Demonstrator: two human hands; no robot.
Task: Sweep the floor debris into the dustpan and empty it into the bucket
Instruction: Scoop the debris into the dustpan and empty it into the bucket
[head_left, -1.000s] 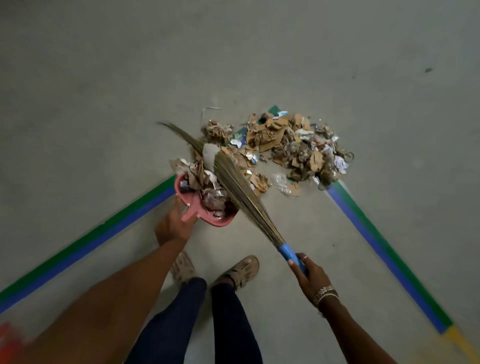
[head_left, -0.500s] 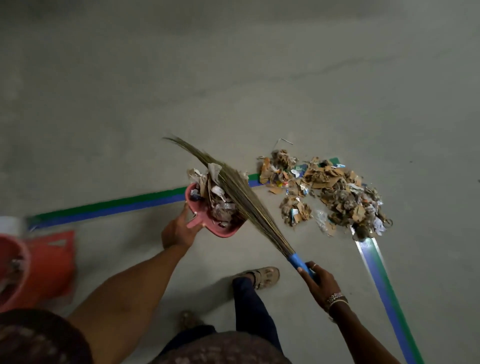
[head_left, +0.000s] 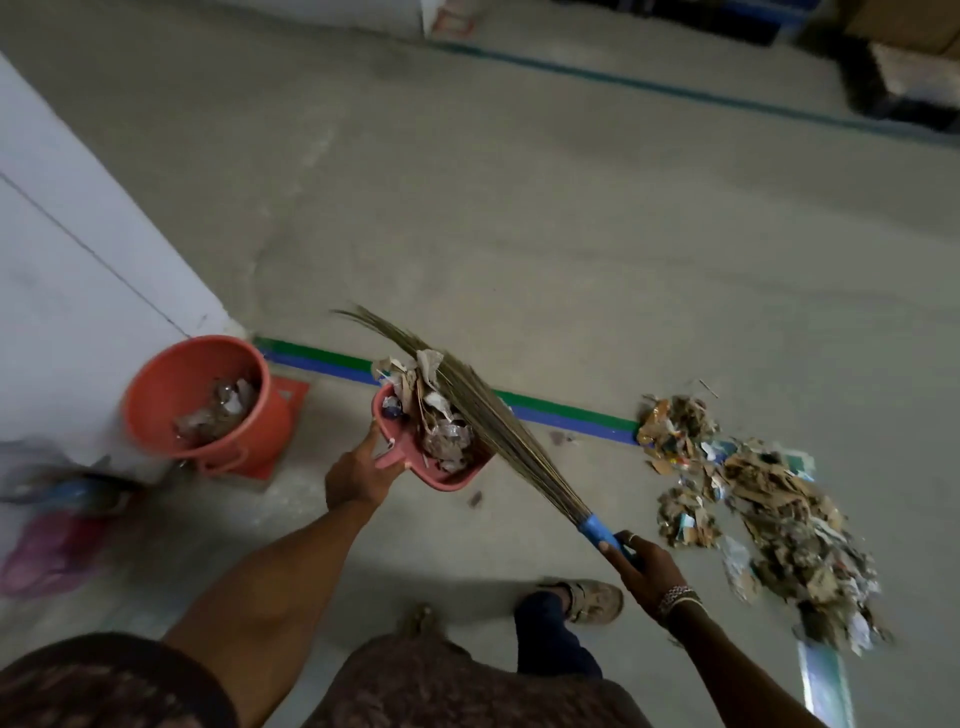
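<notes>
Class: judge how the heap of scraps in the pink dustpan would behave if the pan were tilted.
The scraps look like crumpled paper and card: probably light, easily shed. They pile above the dustpan rim, so a tilt could spill some. The broom lies across them, likely pinning them.

Patterned brown top (head_left: 457, 686) — navy trousers (head_left: 550, 642), sandal (head_left: 595, 603), bangles (head_left: 678, 597)

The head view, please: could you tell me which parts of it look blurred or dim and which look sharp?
In the head view, the broom and the loaded dustpan at centre look fairly sharp; the bucket is slightly smeared; the bags at the left edge are heavily blurred; the top right corner is dark; the light is soft, without glare.
</notes>
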